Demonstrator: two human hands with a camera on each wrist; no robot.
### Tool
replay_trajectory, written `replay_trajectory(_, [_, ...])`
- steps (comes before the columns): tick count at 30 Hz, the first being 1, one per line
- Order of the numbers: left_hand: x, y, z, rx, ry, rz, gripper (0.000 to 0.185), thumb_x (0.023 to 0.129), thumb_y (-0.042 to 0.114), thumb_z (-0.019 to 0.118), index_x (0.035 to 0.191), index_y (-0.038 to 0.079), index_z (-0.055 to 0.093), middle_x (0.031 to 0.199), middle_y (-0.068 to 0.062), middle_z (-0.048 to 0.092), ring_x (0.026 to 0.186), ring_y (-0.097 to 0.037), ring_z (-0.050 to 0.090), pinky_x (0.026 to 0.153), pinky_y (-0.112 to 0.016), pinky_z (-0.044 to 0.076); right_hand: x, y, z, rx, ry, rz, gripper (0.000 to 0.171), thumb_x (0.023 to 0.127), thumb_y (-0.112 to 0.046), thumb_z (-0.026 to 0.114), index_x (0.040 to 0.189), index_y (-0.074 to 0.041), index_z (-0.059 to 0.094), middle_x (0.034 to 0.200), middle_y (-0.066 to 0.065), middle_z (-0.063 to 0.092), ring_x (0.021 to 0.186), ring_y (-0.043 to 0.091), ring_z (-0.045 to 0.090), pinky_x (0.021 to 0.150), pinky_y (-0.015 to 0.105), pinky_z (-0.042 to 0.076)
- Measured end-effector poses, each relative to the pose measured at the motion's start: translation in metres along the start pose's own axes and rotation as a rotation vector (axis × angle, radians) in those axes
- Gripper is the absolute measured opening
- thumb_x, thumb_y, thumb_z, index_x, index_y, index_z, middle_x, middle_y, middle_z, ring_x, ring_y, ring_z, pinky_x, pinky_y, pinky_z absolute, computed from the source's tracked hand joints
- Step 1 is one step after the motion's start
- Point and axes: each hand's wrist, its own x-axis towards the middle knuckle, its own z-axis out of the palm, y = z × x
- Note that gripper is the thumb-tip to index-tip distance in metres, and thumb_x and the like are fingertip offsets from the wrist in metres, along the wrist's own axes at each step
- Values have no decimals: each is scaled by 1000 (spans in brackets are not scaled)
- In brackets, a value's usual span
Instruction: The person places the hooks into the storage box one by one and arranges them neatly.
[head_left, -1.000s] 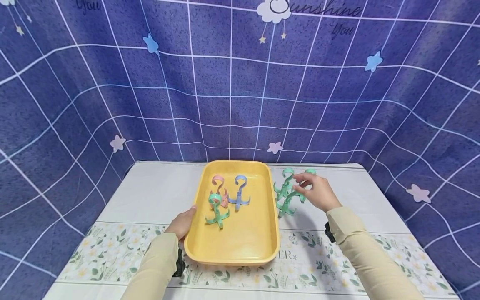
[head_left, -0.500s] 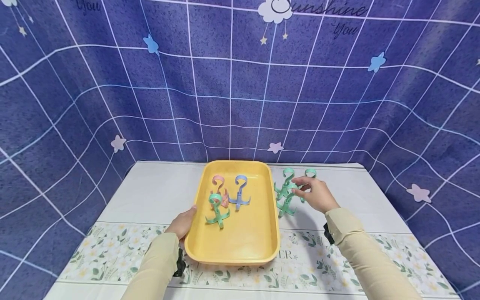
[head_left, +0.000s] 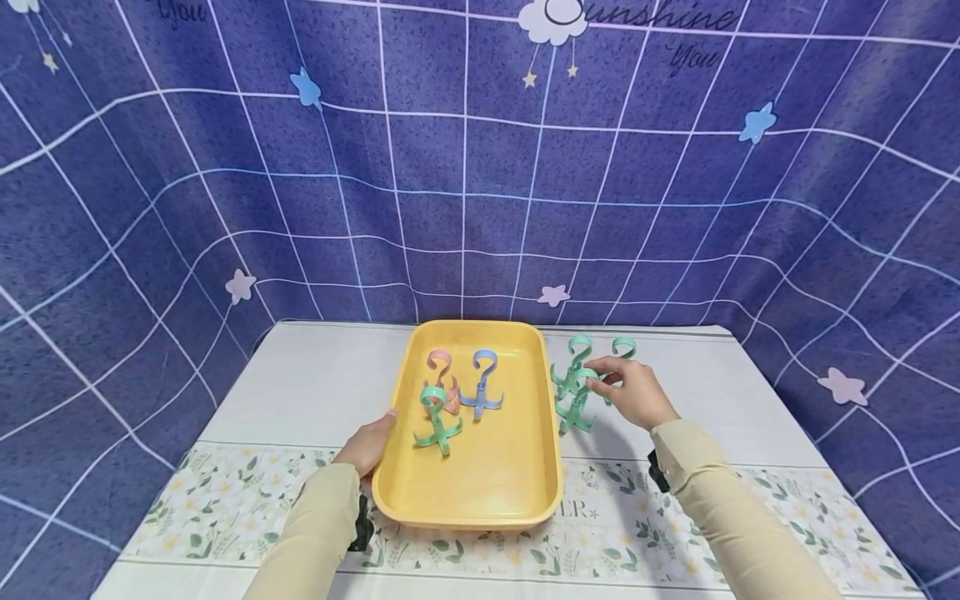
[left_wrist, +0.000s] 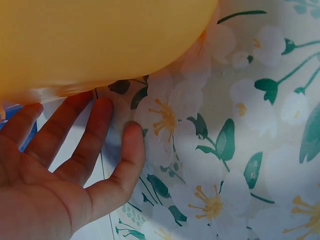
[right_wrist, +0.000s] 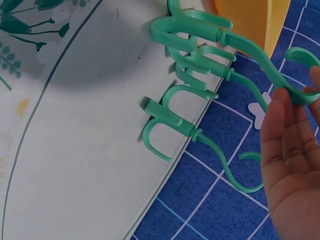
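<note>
My left hand (head_left: 369,446) holds the left side of a yellow tray (head_left: 487,492), thumb at the rim; in the left wrist view its fingers (left_wrist: 92,137) reach under the tray's underside. Inside the tray stand a pink claw hook (head_left: 439,362), a blue claw hook (head_left: 481,398) and a green claw hook (head_left: 439,432). To the right of the tray, my right hand (head_left: 636,392) pinches the curled top of the front green claw hook (head_left: 576,411). Two more green hooks stand close by: one behind it (head_left: 579,350), another (right_wrist: 175,120) partly hidden by the hand in the head view.
The white table (head_left: 315,358) has a flower-patterned band (head_left: 247,492) across its front. A blue curtain (head_left: 495,217) with white grid lines and stars surrounds its back and sides.
My right hand has shifted slightly left and down, with its fingertips at the front green hook's curl. The left hand and tray hold still; the head view has shifted slightly.
</note>
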Motion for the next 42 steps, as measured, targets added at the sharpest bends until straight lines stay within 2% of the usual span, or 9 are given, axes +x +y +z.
replay_trajectory(8, [0, 0, 2, 5, 5, 3, 70, 108, 55, 24, 138, -1, 53, 75, -15, 67, 54, -21, 66, 48, -33, 55, -1, 0, 0, -9, 5, 8, 28, 98, -12, 70, 124, -3, 70, 115, 15, 72, 96, 31, 69, 75, 42, 57])
replay_trajectory(20, [-4, -1, 6, 9, 16, -12, 72, 108, 57, 24, 141, -1, 52, 78, -14, 67, 56, -20, 66, 49, -32, 54, -8, 0, -1, -1, 7, 4, 26, 98, -13, 70, 122, -2, 70, 113, 15, 72, 95, 30, 69, 74, 40, 57])
replay_trajectory(42, [-8, -5, 9, 20, 26, 13, 73, 108, 58, 24, 138, -2, 53, 74, -13, 66, 53, -19, 63, 46, -30, 51, -12, -5, -16, -21, 56, -75, 22, 96, -12, 72, 116, -2, 73, 102, 11, 75, 88, 29, 71, 73, 43, 57])
